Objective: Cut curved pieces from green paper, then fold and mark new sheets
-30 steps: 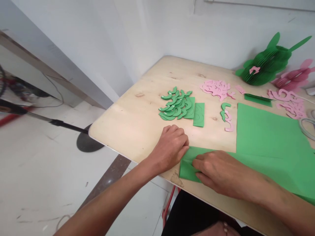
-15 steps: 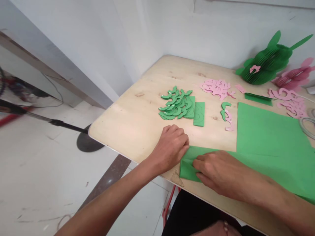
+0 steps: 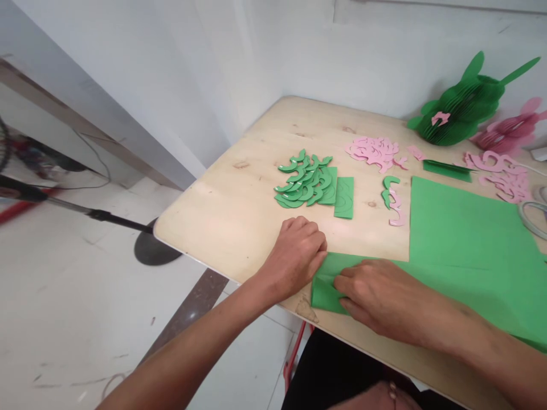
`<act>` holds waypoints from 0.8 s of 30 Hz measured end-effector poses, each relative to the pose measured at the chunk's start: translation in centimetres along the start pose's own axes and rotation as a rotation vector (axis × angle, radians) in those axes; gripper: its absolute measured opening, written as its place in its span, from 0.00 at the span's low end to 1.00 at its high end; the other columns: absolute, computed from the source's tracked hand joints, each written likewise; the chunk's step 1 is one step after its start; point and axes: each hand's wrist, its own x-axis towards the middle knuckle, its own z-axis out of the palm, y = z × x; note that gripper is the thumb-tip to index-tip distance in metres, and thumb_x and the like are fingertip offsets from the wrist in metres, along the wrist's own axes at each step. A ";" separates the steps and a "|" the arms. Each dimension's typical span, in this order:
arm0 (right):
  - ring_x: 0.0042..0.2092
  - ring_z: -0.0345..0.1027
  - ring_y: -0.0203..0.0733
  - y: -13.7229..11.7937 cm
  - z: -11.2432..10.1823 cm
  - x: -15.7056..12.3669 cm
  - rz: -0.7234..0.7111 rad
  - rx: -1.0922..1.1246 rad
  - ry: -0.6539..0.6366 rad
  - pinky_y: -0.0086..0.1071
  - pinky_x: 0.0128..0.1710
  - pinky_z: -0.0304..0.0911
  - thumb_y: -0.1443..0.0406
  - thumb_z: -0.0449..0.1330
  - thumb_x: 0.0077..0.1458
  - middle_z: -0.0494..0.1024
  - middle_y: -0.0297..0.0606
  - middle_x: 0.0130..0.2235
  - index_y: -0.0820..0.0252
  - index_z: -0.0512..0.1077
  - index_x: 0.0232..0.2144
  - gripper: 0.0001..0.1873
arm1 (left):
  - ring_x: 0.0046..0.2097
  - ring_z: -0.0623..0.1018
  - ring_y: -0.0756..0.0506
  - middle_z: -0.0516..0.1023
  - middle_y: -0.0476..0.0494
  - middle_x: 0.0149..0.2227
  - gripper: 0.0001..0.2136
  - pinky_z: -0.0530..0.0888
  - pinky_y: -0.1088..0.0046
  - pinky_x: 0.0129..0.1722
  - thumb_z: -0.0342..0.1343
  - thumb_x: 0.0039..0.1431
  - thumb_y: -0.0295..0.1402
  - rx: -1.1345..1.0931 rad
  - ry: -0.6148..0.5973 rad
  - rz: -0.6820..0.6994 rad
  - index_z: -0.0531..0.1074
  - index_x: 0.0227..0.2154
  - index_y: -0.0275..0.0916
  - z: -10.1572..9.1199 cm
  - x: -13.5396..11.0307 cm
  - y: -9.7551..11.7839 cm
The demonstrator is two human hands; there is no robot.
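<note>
A large green paper sheet [image 3: 461,245] lies on the wooden table [image 3: 239,210], its left end folded over near the front edge. My left hand [image 3: 297,256] is curled, fingers pressed on the fold's left corner. My right hand [image 3: 376,296] lies on the folded end, fingers together and pressing it flat. A pile of green cut-out shapes [image 3: 305,185] and a small green strip [image 3: 344,197] sit just beyond my left hand.
Pink cut-outs [image 3: 375,151] and more pink pieces [image 3: 504,176] lie farther back. A green honeycomb paper figure [image 3: 461,108] and a pink one [image 3: 510,132] stand by the wall. A tape roll [image 3: 534,216] is at the right edge. A fan stand base [image 3: 156,249] is on the floor.
Both hands stay pressed on the folded green paper; only the camera shifted slightly.
</note>
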 end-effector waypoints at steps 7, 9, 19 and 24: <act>0.27 0.69 0.40 0.1 0.0 0.2 0.014 0.000 -0.024 0.32 0.22 0.42 0.72 0.55 0.55 0.76 0.36 0.27 0.60 0.69 0.26 0.07 | 0.40 0.67 0.44 0.71 0.46 0.31 0.06 0.64 0.62 0.44 0.50 0.56 0.25 -0.001 -0.008 -0.002 0.67 0.25 0.39 0.0 0.0 0.0; 0.27 0.68 0.40 0.1 0.0 0.2 0.003 -0.008 -0.016 0.32 0.22 0.42 0.71 0.55 0.55 0.76 0.36 0.26 0.60 0.69 0.26 0.07 | 0.40 0.67 0.44 0.71 0.46 0.31 0.06 0.63 0.62 0.44 0.50 0.56 0.25 -0.001 -0.009 -0.004 0.67 0.25 0.39 0.0 0.0 0.0; 0.25 0.67 0.40 0.0 0.4 0.0 -0.019 -0.047 0.035 0.32 0.22 0.44 0.74 0.55 0.53 0.75 0.35 0.25 0.60 0.68 0.25 0.07 | 0.40 0.67 0.44 0.71 0.45 0.31 0.07 0.63 0.62 0.44 0.49 0.56 0.25 -0.009 -0.006 -0.004 0.66 0.25 0.39 -0.1 0.0 0.1; 0.27 0.68 0.41 0.0 0.6 -0.1 -0.021 -0.036 0.055 0.32 0.23 0.45 0.73 0.55 0.53 0.74 0.36 0.25 0.60 0.68 0.25 0.07 | 0.40 0.67 0.44 0.71 0.45 0.31 0.07 0.63 0.62 0.45 0.49 0.56 0.25 -0.008 -0.002 0.003 0.66 0.25 0.39 0.0 0.0 0.0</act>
